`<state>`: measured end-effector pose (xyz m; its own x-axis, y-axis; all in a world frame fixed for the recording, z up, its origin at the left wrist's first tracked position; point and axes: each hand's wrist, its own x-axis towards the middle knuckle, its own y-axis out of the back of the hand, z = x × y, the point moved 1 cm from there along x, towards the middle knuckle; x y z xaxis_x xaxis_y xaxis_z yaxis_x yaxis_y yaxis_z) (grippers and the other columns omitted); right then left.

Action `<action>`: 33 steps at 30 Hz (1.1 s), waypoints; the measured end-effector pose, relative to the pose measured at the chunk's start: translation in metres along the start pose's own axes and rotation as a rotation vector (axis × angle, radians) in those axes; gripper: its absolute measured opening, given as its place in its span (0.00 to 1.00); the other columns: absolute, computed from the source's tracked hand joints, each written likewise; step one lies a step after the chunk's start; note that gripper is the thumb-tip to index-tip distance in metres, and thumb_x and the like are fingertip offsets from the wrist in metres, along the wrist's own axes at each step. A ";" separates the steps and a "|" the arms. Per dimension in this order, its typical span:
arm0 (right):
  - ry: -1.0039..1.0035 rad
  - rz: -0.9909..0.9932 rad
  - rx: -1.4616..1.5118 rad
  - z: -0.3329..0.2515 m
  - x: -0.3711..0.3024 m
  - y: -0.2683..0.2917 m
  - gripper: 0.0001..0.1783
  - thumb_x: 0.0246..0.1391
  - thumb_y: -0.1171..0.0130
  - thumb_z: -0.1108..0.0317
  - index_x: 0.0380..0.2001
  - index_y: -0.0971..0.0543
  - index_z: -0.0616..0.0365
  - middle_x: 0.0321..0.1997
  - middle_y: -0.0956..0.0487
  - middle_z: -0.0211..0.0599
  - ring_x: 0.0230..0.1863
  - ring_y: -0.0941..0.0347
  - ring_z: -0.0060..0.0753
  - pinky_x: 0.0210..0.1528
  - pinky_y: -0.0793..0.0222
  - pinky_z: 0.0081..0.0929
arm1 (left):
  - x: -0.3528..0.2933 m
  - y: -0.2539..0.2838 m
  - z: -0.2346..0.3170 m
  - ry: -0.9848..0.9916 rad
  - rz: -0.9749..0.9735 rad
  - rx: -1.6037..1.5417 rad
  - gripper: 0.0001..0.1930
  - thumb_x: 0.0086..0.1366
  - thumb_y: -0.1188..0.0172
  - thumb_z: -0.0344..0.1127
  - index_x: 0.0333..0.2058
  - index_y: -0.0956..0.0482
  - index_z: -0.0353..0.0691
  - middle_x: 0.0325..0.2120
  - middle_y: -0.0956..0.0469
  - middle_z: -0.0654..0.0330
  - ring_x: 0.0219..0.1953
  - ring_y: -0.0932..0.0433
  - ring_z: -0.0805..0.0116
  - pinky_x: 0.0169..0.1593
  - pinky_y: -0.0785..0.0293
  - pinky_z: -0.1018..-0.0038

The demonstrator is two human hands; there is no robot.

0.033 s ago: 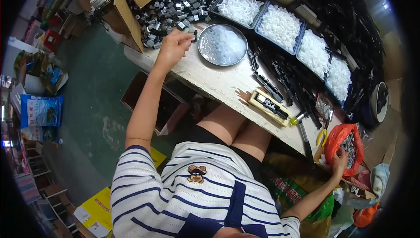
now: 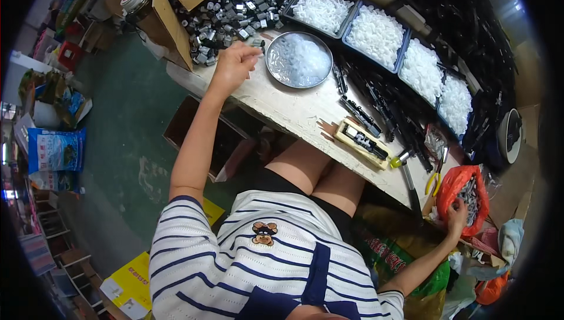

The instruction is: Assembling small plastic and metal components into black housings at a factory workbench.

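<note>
My left hand [image 2: 232, 67] is raised over the table edge, left of a round metal dish [image 2: 279, 73] holding clear and whitish gel-like stuff. Its fingers are pinched together beside a small dark part [image 2: 258, 43]; whether they hold it or something else is unclear. At the far right, my right hand [image 2: 456, 217] reaches into a red plastic bag [image 2: 449, 188] of small grey metal pieces [image 2: 468, 198]. Its fingers are curled among the pieces, their tips partly hidden. A pale block fixture [image 2: 376, 159] with a black-and-silver mechanism [image 2: 361, 139] in it sits at the table's front edge, between the hands.
Behind the dish, a cardboard box [image 2: 171, 23] borders a heap of black-and-silver parts [image 2: 235, 11]. Several trays of white plastic pieces [image 2: 376, 35] curve along the back. Black assemblies [image 2: 379, 108], a hammer [image 2: 409, 185] and yellow-handled pliers [image 2: 435, 183] lie toward the right.
</note>
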<state>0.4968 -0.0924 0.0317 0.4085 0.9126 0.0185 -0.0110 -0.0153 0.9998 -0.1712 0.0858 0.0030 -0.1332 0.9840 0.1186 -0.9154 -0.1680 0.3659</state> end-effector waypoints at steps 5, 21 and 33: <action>0.050 0.046 -0.016 0.013 -0.002 -0.001 0.11 0.44 0.46 0.67 0.33 0.24 0.59 0.32 0.26 0.43 0.35 0.29 0.44 0.40 0.35 0.36 | 0.000 -0.014 0.005 -0.033 -0.045 0.169 0.08 0.48 0.37 0.26 0.28 0.22 0.32 0.20 0.26 0.64 0.23 0.28 0.80 0.23 0.33 0.84; -0.028 -0.049 0.012 0.004 -0.006 0.013 0.09 0.43 0.46 0.71 0.28 0.24 0.64 0.32 0.24 0.51 0.34 0.28 0.52 0.38 0.34 0.39 | 0.058 -0.070 -0.006 -0.412 0.087 0.589 0.03 0.43 0.42 0.23 0.20 0.23 0.35 0.23 0.26 0.51 0.28 0.25 0.52 0.34 0.29 0.66; -0.044 0.117 -0.010 -0.003 -0.015 0.009 0.10 0.41 0.45 0.73 0.31 0.24 0.62 0.32 0.24 0.49 0.34 0.27 0.51 0.38 0.33 0.38 | 0.041 -0.037 0.016 -0.141 0.068 0.007 0.05 0.47 0.36 0.26 0.25 0.20 0.32 0.19 0.27 0.63 0.21 0.28 0.77 0.26 0.33 0.82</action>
<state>0.4877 -0.1045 0.0399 0.4434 0.8861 0.1349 -0.0701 -0.1158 0.9908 -0.1368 0.1315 0.0093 -0.1395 0.9521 0.2719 -0.9033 -0.2349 0.3590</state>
